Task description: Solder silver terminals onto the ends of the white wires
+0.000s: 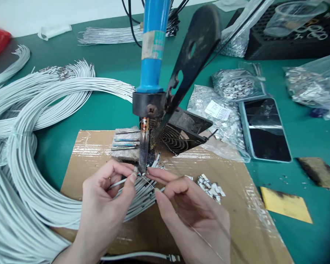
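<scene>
A blue-handled soldering iron [153, 75] is fixed in a black metal stand [192, 55], its tip pointing down. My left hand [107, 205] pinches a white cable [118, 183] with thumb and forefinger, the cable's end right at the iron's tip. From the right, my right hand [198, 212] is closed on a thin solder wire [194, 230], which runs up to the same spot. The exact joint at the tip is too small to make out. Beneath both hands lies a bundle of white cables [143, 200] on a cardboard sheet [236, 216].
Large coils of white cable [19, 154] fill the left side. Small metal connectors [211, 187] lie right of my hands. A fan [178, 135] stands behind the iron. Bags of parts [235, 84], a phone [266, 128] and a yellow sponge [287, 205] lie farther right.
</scene>
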A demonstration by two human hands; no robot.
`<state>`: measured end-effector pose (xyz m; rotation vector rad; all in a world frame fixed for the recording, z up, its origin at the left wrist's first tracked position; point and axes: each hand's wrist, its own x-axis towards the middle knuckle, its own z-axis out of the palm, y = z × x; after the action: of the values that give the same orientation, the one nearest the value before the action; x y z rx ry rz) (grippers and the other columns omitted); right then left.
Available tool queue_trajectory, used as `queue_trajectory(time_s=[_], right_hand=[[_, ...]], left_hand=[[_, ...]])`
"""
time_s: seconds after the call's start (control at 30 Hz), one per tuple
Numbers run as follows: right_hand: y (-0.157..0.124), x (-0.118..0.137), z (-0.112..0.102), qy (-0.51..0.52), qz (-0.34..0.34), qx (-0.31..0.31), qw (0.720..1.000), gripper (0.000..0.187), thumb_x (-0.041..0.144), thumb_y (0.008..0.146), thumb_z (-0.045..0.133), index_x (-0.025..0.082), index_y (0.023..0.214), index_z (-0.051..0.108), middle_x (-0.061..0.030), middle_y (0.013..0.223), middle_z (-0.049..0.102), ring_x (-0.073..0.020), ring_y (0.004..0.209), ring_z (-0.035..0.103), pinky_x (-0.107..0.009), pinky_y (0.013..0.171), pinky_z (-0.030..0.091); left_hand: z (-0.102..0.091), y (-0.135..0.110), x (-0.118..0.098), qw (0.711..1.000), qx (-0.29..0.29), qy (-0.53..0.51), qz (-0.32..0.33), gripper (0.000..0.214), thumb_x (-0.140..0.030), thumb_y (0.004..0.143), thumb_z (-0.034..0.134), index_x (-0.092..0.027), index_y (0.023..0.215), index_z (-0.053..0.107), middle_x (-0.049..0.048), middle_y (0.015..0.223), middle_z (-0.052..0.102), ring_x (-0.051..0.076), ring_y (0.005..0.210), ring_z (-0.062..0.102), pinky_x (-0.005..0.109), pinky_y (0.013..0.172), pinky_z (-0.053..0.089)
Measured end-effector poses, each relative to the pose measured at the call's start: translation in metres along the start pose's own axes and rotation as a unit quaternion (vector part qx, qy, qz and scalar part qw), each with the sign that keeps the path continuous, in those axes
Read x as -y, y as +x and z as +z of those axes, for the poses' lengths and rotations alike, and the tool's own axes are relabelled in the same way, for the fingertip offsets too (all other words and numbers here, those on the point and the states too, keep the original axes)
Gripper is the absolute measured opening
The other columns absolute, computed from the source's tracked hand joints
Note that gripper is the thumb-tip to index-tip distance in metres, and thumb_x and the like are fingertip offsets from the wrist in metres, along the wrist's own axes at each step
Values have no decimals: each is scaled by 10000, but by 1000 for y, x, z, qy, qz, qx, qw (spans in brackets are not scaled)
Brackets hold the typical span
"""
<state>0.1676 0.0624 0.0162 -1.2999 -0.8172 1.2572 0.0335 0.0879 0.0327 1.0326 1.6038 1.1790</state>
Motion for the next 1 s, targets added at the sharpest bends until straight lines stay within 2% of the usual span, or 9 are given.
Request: queue_trajectory(time_s=[0.2, 0.4, 0.67, 0.83, 0.93, 1.0], right_hand=[[0, 0, 0, 11, 0, -1, 1000, 228, 198, 921, 743, 244, 709, 674, -79, 1151, 849, -248, 1149, 792, -330, 978, 628], [0, 0, 0, 14, 12, -2, 1000, 222, 219, 913, 770, 250, 713, 681, -58, 1132, 850, -224, 1104, 804, -300, 952, 641], [0, -1, -1, 10, 3, 1, 1000, 217, 227, 916, 780, 239, 718, 690, -80, 1160, 848, -252, 1123, 805, -320, 934, 655], [1, -1, -1, 6, -5, -1, 1000, 226, 217, 913, 782, 243, 706, 694, -66, 1130, 855, -230, 1108, 807, -287, 942, 641], [1, -2, -1, 12, 0, -1, 1000, 223, 226, 917, 787, 244, 713, 698, -70, 1130, 850, -230, 1097, 808, -285, 921, 652], [1, -2, -1, 9, -1, 0, 1000, 217, 232, 912, 795, 242, 714, 706, -79, 1106, 850, -242, 1094, 808, -299, 918, 657]], left_hand=[[4, -4, -6, 1000, -19, 4, -5, 135, -111, 784, 781, -202, 706, 718, -10, 793, 768, 114, 705, 753, 128, 637, 586], [6, -6, -9, 1000, -24, 5, -12, 150, -111, 808, 766, -211, 708, 716, -13, 806, 788, 103, 691, 757, 112, 614, 579], [7, -7, -9, 999, -33, 13, -3, 147, -124, 817, 749, -212, 704, 715, -24, 806, 790, 82, 664, 746, 89, 596, 561], [4, -5, -6, 1000, -16, 17, -5, 137, -125, 805, 767, -210, 712, 713, -7, 816, 794, 109, 696, 763, 120, 621, 583], [2, -4, -5, 1000, 3, 23, -8, 120, -138, 788, 789, -209, 721, 719, -4, 831, 793, 116, 687, 760, 128, 591, 577], [2, -6, -6, 1000, -5, 28, -11, 115, -150, 796, 781, -209, 720, 719, -4, 836, 789, 113, 675, 751, 128, 570, 565]])
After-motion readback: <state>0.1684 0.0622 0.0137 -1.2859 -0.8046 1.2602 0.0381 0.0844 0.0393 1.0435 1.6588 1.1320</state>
